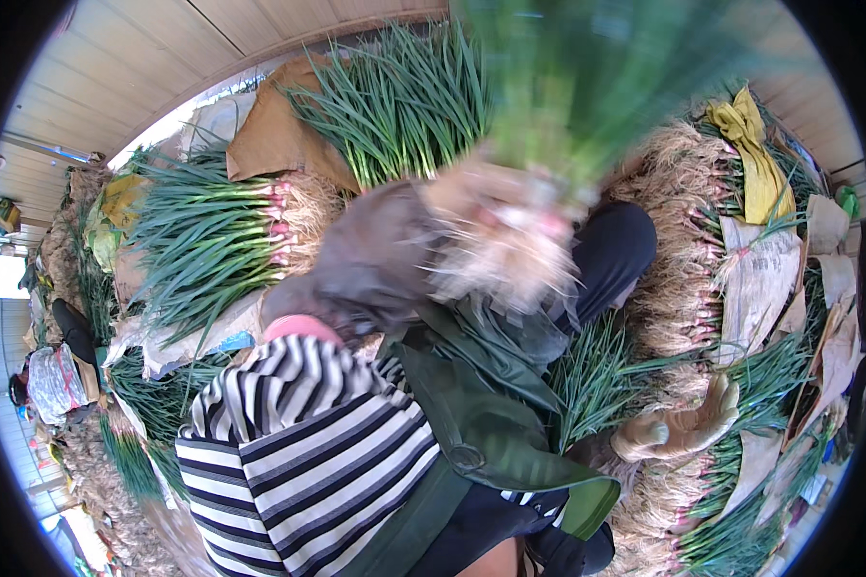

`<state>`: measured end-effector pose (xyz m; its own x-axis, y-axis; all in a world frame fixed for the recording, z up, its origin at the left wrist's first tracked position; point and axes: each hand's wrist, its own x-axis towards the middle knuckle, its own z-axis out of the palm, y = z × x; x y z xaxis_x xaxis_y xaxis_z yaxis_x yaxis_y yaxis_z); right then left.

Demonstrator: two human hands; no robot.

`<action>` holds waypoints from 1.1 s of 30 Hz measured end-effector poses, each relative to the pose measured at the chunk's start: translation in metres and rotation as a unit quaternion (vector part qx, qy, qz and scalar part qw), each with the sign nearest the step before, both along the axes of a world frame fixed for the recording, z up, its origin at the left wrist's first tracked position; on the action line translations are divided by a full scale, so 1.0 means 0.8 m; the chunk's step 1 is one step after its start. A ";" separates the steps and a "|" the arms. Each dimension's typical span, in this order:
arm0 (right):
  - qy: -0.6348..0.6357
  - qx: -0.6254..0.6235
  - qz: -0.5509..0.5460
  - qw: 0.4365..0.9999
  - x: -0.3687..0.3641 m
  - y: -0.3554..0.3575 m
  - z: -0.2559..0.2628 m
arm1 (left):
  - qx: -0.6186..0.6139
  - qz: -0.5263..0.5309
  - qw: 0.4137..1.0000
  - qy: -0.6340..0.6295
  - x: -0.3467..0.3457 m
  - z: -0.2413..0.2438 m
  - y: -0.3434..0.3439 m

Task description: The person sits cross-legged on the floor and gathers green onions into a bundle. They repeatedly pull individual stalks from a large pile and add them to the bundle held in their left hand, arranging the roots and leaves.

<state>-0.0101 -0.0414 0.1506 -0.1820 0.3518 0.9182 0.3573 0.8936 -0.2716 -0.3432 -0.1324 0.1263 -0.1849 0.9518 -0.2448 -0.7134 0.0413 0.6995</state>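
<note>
My left hand (469,184), blurred by motion, grips a bunch of green onions (548,137) near its pinkish bases. The leaves point up and away, and the pale roots (516,263) hang towards me. Grey-brown cover wraps that forearm below the striped sleeve (303,375). Off to the right, my right hand (678,425) is raised with its fingers apart and holds nothing. It is nearest to a row of root-ended onions (664,490). More onion leaves (592,382) lie between that hand and my dark-trousered knee (617,245).
Laid-out green onions (202,231) lie on a pale sheet at left. Another bunch (404,101) lies beyond, beside a brown sheet (285,122). A long root pile (664,238) runs down the right, with a yellow sack (761,159) and printed sacking (758,281). My green apron (491,418) spreads over my lap.
</note>
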 end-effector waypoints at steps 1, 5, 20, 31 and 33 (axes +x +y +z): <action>0.009 -0.032 -0.031 0.999 0.003 -0.002 -0.007 | -0.009 0.041 0.999 0.004 -0.020 -0.008 -0.022; -0.004 -0.189 -0.119 0.975 0.024 -0.020 -0.028 | -0.051 0.155 0.986 0.021 -0.108 -0.041 -0.078; -0.048 -0.367 -0.149 0.917 0.037 -0.023 -0.071 | -0.109 0.162 0.971 -0.138 -0.222 -0.325 -0.073; -0.016 -0.419 -0.142 0.897 0.053 -0.017 -0.092 | -0.175 0.277 0.943 -0.062 -0.219 -0.288 -0.093; -0.018 -0.444 -0.129 0.886 0.053 -0.017 -0.093 | -0.216 0.267 0.938 -0.043 -0.223 -0.290 -0.087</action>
